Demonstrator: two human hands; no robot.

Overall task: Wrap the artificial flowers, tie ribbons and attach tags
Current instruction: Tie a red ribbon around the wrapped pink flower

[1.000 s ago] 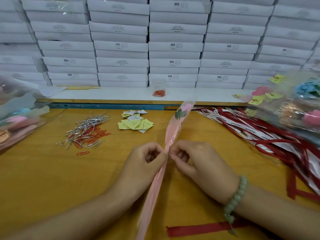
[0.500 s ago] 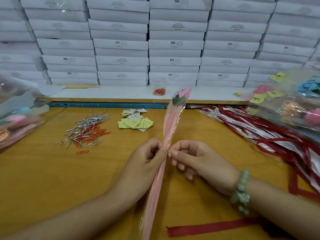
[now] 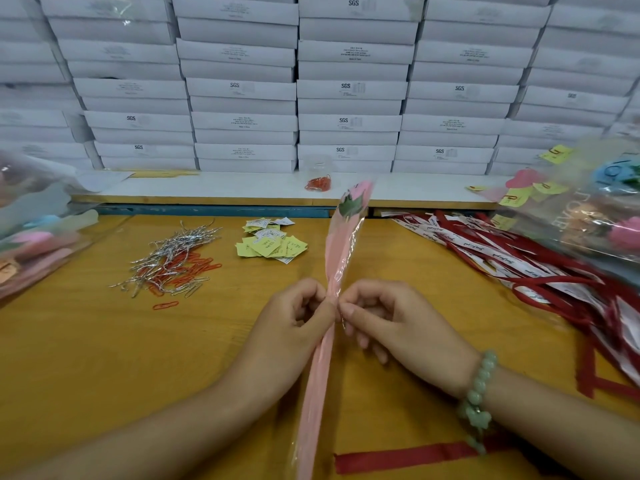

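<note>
Above the table (image 3: 86, 358), left hand (image 3: 294, 327) and right hand (image 3: 391, 323) pinch the wrapped flower (image 3: 341, 258) at mid-stem, fingers curled.

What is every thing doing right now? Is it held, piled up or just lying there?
flower, wrapped in clear film, tilted up, held at its middle.
left hand, pinches the flower.
right hand, pinches the flower from the other side.
tags, loose heap, untouched.
clips, scattered pile, untouched.
ribbons, loose pile, lying flat.
boxes, closed, stacked in rows.
</note>
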